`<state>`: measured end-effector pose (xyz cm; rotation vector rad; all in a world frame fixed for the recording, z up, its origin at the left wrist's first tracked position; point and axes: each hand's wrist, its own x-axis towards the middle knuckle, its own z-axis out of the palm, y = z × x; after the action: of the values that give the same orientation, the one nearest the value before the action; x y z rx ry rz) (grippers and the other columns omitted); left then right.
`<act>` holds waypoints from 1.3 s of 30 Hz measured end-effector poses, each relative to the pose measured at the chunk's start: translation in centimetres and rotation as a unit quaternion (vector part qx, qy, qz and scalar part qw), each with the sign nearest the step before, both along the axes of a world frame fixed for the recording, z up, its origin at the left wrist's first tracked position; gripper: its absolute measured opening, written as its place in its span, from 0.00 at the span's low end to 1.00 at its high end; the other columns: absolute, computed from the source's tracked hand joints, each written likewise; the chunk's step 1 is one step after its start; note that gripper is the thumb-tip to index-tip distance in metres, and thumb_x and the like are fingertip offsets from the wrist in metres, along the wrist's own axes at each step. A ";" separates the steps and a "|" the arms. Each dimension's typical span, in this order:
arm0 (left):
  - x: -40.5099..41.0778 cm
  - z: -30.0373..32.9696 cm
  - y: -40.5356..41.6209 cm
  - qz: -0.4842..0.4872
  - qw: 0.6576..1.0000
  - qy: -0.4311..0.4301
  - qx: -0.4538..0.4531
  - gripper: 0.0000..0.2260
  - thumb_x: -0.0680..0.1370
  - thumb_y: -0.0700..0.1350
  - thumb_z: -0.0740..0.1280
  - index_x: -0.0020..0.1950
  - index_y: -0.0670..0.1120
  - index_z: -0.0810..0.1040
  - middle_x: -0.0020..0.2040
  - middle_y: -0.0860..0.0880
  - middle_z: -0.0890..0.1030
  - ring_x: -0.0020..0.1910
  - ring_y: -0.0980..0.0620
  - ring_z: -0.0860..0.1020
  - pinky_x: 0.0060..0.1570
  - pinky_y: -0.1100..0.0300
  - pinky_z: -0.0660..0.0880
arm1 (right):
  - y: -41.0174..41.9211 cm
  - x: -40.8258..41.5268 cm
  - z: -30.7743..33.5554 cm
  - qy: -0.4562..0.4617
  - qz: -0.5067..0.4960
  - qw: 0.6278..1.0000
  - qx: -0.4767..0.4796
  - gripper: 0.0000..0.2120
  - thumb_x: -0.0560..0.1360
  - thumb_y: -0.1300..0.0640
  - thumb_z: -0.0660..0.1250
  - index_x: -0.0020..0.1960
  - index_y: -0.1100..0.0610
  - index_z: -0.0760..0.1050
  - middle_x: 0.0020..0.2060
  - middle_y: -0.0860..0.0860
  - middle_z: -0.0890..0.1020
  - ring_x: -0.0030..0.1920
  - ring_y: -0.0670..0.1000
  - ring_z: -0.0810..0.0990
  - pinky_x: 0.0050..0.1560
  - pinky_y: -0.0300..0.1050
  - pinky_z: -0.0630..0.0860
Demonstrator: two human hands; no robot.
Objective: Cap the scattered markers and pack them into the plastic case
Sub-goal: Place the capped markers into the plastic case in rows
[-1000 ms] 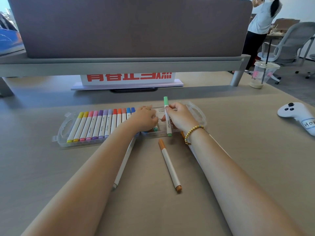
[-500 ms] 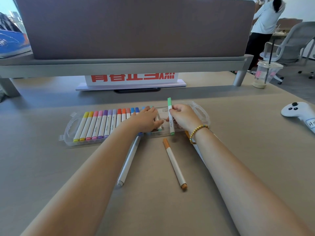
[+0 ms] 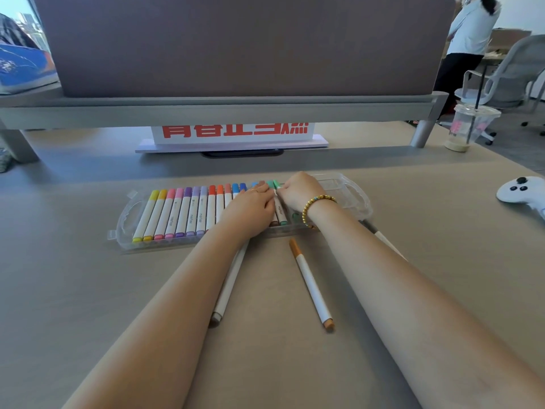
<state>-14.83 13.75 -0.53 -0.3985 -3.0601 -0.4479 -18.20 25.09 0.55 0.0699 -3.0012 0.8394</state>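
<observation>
A broad, pale tan desk (image 3: pixel 88 305) fills the lower view, its far edge running under a grey raised shelf (image 3: pixel 224 109) that carries a large dark panel (image 3: pixel 236 42). Beneath the shelf stands a white sign (image 3: pixel 236 132) with red characters. On the desk, just in front of that, lies the clear plastic case (image 3: pixel 351 199), open, with a row of capped markers (image 3: pixel 182 214) side by side from yellow at the left through pinks, purples, reds and blues. Both hands meet over the case's middle. The left hand (image 3: pixel 250 208) rests flat on the packed markers, its fingers lying close together. The right hand (image 3: pixel 298 191), with a beaded bracelet (image 3: pixel 314 205) at the wrist, has curled fingers pinching the green marker (image 3: pixel 279 206), which lies in the case at the right end of the row. Nearer the person, an orange marker (image 3: pixel 311 286) lies loose on the desk between the forearms, and a white marker (image 3: pixel 228 286) lies partly under the left forearm. At the far right sit a white controller (image 3: pixel 522 193) and a plastic cup (image 3: pixel 472 125) with a straw. Beyond it are a grey office chair (image 3: pixel 513 69) and a person standing in a white top (image 3: pixel 472 28).
</observation>
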 end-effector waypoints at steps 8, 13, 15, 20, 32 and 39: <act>-0.1 -0.3 -0.4 0.005 1.000 0.012 -0.001 0.19 0.83 0.46 0.50 0.74 0.47 0.62 0.76 0.48 0.58 0.75 0.50 0.58 0.72 0.53 0.57 | 0.9 1.4 0.2 0.007 0.054 0.993 0.105 0.10 0.80 0.57 0.57 0.53 0.59 0.76 0.43 0.55 0.79 0.43 0.53 0.77 0.40 0.43 0.70; 0.0 -0.2 -0.4 0.003 1.000 0.007 -0.021 0.20 0.83 0.47 0.49 0.75 0.47 0.60 0.77 0.48 0.58 0.75 0.50 0.58 0.73 0.53 0.57 | 1.0 2.1 -0.1 0.030 0.096 0.983 0.154 0.13 0.81 0.55 0.54 0.58 0.55 0.75 0.52 0.55 0.78 0.54 0.56 0.75 0.54 0.50 0.74; 0.1 -0.1 -0.3 0.004 1.000 0.003 -0.029 0.20 0.84 0.47 0.49 0.76 0.47 0.58 0.77 0.47 0.56 0.75 0.50 0.57 0.73 0.53 0.55 | 0.9 2.3 -0.1 0.034 0.095 0.978 0.183 0.13 0.81 0.55 0.54 0.60 0.54 0.74 0.56 0.55 0.76 0.59 0.57 0.71 0.59 0.51 0.68; 0.0 0.0 -0.3 -0.003 0.999 -0.001 -0.041 0.20 0.84 0.46 0.48 0.76 0.46 0.56 0.77 0.47 0.55 0.76 0.50 0.53 0.73 0.54 0.52 | 1.1 2.7 -0.3 0.047 0.097 0.964 0.244 0.17 0.81 0.55 0.54 0.69 0.49 0.67 0.60 0.54 0.72 0.64 0.57 0.67 0.62 0.53 0.62; 3.4 1.6 1.4 0.059 0.988 0.090 0.107 0.14 0.81 0.44 0.56 0.63 0.44 0.75 0.63 0.44 0.74 0.57 0.48 0.73 0.52 0.56 0.72 | 6.7 6.1 0.2 0.098 0.014 0.992 0.075 0.15 0.81 0.56 0.54 0.61 0.47 0.76 0.60 0.49 0.76 0.64 0.54 0.69 0.58 0.47 0.62; 7.4 2.0 5.3 0.131 0.991 0.025 -0.023 0.16 0.80 0.52 0.55 0.61 0.42 0.69 0.50 0.45 0.77 0.44 0.47 0.74 0.41 0.56 0.72 | 8.2 10.4 0.0 0.085 -0.049 0.988 0.116 0.11 0.78 0.56 0.57 0.53 0.51 0.77 0.54 0.50 0.79 0.59 0.55 0.72 0.54 0.47 0.64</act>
<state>-7.43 19.06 1.46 -0.0044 -3.0172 -0.3512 -7.79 33.31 0.55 -0.0005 -2.8974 0.4474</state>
